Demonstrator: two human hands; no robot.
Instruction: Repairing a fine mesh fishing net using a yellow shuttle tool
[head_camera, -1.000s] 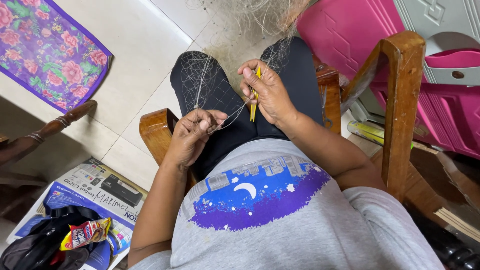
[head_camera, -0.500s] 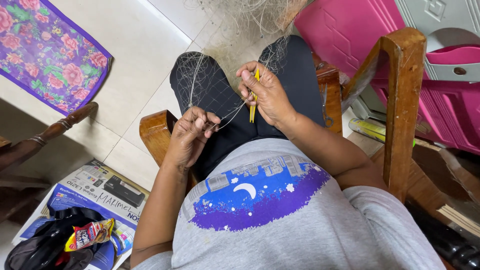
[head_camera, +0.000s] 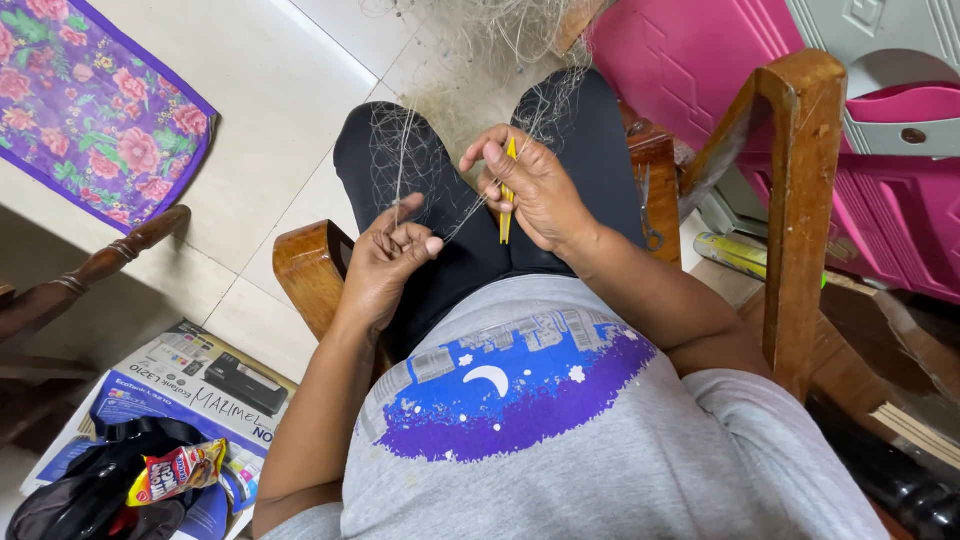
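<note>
You sit in a wooden chair (head_camera: 800, 200) with fine pale netting (head_camera: 470, 110) draped over your lap. Your right hand (head_camera: 535, 190) is closed around a slim yellow netting needle (head_camera: 507, 205), which stands nearly upright in the grip, its long axis running from your fingers down toward your body. Your left hand (head_camera: 385, 255) sits just beside and below it, fingers pinched narrow on strands of the netting. A taut thread (head_camera: 460, 215) runs between the two hands, slanting up toward the right one. The right hand is nearer the main bunch of netting, which lies beyond both hands, over your knees.
</note>
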